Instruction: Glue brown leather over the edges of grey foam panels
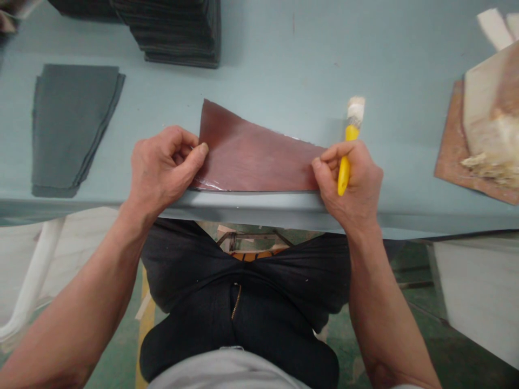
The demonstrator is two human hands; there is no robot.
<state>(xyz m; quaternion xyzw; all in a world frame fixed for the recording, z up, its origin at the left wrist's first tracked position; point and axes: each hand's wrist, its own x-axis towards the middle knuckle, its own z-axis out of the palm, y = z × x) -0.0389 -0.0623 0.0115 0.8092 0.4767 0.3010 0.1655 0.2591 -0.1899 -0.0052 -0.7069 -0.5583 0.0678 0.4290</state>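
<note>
A reddish-brown tapered sheet (255,156), perhaps leather, spans the space between my hands at the table's front edge. Wet, shiny streaks show along its lower left and upper right edges. My left hand (164,165) pinches its left end between thumb and fingers. At the narrow right end, my right hand (351,181) pinches the corner with thumb and forefinger. That same hand also holds a yellow-handled brush (352,132), its pale bristles pointing away from me. The remaining fingers of the right hand are partly hidden.
Several dark grey tapered pieces (77,124) lie stacked at the left. Behind them stands a tall stack of dark sheets (182,32). On the right, a brown board (450,140) carries a pale block crusted with dried material. My lap is below the table edge (259,202).
</note>
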